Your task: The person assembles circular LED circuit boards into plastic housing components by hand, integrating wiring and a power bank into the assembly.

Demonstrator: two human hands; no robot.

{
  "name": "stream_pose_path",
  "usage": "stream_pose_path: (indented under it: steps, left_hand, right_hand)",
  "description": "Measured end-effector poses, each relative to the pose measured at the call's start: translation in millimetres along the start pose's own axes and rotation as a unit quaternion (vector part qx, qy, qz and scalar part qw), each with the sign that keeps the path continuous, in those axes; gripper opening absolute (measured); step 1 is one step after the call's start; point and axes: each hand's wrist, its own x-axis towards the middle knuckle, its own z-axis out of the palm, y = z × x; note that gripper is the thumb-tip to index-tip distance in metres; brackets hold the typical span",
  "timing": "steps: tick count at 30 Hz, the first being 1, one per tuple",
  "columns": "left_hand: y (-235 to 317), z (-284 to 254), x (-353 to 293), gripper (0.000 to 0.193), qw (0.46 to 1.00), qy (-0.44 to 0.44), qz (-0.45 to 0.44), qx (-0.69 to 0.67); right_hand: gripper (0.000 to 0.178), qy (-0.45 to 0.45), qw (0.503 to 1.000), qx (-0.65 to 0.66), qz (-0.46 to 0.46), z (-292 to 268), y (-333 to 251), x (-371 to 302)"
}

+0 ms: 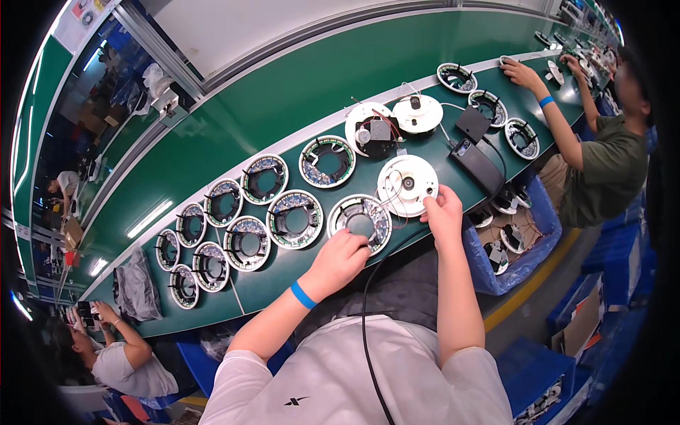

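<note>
Presently, from the head view, we see two bare hands at work over a green bench (262,289). Our left hand (344,258) has its fingers curled close together, at the near edge of a ring (383,228) that carries a circuit board; we cannot tell if the fingers pinch something there. Our right hand (444,210) holds a white disc (398,176) by its lower right rim, the thumb lying on its face. The disc is just to the right of the ring, and thin wires (387,203) run between the two.

To the left, more rings (314,217) lie in two rows along the bench, and at the far left end there is a grey bag (138,285). Beyond our disc, two other white discs (418,108) stand close together. To the right of it we find a black box (477,167) with a cable, and below the bench edge a bin with blue lining (496,283). Farther right, a co-worker (609,166) has a hand (520,73) at the bench.
</note>
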Motion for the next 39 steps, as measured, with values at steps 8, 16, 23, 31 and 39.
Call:
stream_pose_path:
  steps: [8,16,23,31,39]
  left_hand:
    - [28,-42,-2,0.033,0.997,-0.056,0.045,-0.008]
    - [26,-128,20,0.028,0.990,-0.051,0.021,0.129]
    - [-68,-189,51,0.019,0.975,-0.011,-0.138,0.171]
    - [-181,-201,84,0.019,0.951,-0.053,-0.172,0.252]
    - [-258,-172,99,0.020,0.935,-0.149,-0.184,0.262]
  right_hand:
    - [0.040,-0.059,0.983,0.172,-0.014,1,4,-24]
    - [0.048,-0.185,0.929,0.306,-0.090,92,-43,-14]
    - [0.048,-0.155,0.926,0.332,-0.094,238,-82,52]
    - [0.048,-0.073,0.985,0.150,-0.053,345,-22,158]
    - [0.047,-0.110,0.991,0.071,-0.007,341,-21,175]
